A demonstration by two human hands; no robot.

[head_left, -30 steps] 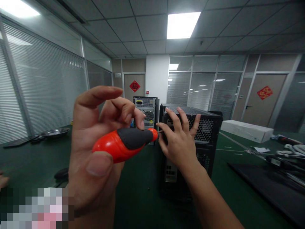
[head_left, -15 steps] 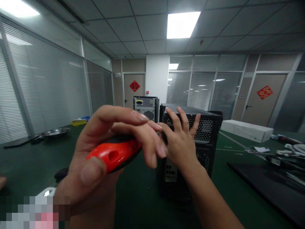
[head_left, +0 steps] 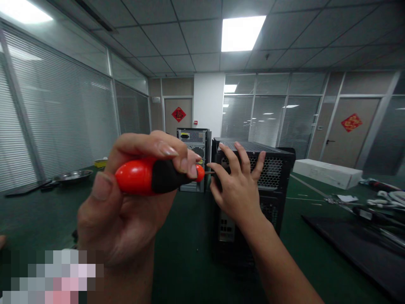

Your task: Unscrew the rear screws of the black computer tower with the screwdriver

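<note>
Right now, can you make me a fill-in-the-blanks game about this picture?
The left hand grips a screwdriver with a black and ____ handle.
The right hand presses on a computer case coloured ____.
The long box on the green table is ____.
Missing words: red; black; white.

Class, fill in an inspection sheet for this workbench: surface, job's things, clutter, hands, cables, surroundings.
Surface: green table, dark panel lying at right.
Job's things: red-and-black screwdriver, tip at the black computer case.
Clutter: white box, metal dish, second computer case, blurred tools at right.
Hands: left hand closed round the screwdriver; right hand spread flat on the case.
Cables: nothing seen clearly.
Surroundings: glass partitions with blinds, ceiling light.
</note>
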